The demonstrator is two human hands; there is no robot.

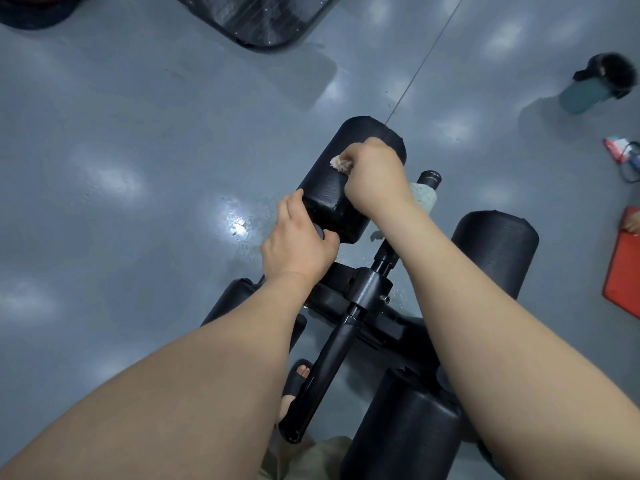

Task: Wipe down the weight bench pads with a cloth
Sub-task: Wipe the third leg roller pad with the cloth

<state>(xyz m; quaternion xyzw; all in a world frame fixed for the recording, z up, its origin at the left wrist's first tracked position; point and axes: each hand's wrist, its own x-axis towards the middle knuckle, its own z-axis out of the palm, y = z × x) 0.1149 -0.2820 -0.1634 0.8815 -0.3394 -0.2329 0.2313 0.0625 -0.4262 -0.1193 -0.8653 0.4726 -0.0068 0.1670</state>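
The right hand [372, 178], just above the middle of the frame, is closed into a fist around a small, fluffy, pale beige cloth [341, 163]. A tuft of the cloth shows at the thumb side, pressed onto the top of a black cylindrical foam roller pad [332, 188]. More pale fabric shows below the wrist toward the right; whether it is the same cloth I cannot tell.

The left hand [298, 240], lower and to the left, is clamped on the near end of that same roller, thumb on the end face and fingers curled round the black end cap, apparently steadying it.

The roller's long axis runs from lower left, at the left hand, to upper right, where its far end [375, 131] lies just beyond the right knuckles. The right hand is therefore the nearer to the unwiped far end. A wipe would run along that axis, or around the curve toward the hidden underside.

Outward from there, a black metal post [346, 336] runs down the centre. Three more black roller pads stand around it: one at right [495, 251], one at lower right [405, 424], one half hidden under the left forearm [232, 299]. A flat black bench pad [263, 19] lies on the grey floor [121, 133] at top centre.
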